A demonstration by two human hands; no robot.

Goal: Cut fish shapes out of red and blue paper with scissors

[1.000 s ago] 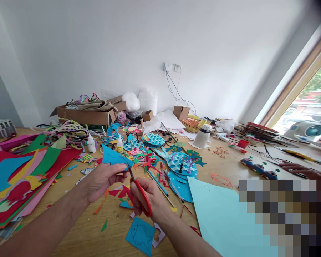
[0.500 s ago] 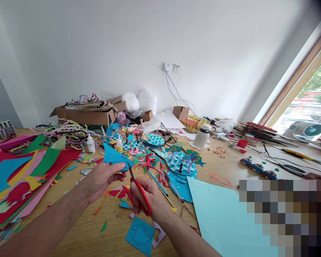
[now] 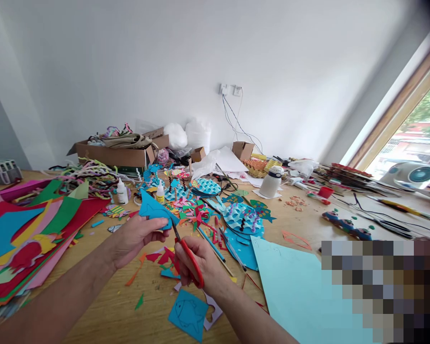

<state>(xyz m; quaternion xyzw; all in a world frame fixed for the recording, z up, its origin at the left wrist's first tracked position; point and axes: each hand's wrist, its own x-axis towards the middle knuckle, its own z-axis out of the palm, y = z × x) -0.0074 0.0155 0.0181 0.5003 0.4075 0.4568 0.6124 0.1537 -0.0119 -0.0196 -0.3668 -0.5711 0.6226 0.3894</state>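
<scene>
My left hand (image 3: 138, 236) pinches a piece of blue paper (image 3: 152, 208) that has a shape drawn on it in dark line. Red-handled scissors (image 3: 191, 260) are gripped in my right hand (image 3: 197, 263), and their blades meet the right edge of that paper. Below my hands, a blue paper square (image 3: 188, 313) with a drawn fish lies on the table. Red paper scraps (image 3: 165, 258) are scattered beneath my hands. A purple paper scrap (image 3: 213, 313) with a cut-out lies beside the fish square.
Coloured paper sheets (image 3: 57, 224) are piled at left. A large pale blue sheet (image 3: 290, 286) lies at right. Glue bottles (image 3: 122, 193), pens (image 3: 232, 251) and blue wavy paper discs (image 3: 236, 217) stand or lie farther back. A white bottle (image 3: 271, 184) is behind them, near a cardboard box (image 3: 111, 155).
The view has shifted very slightly. Both hands, the paper and the scissors stay in nearly the same positions.
</scene>
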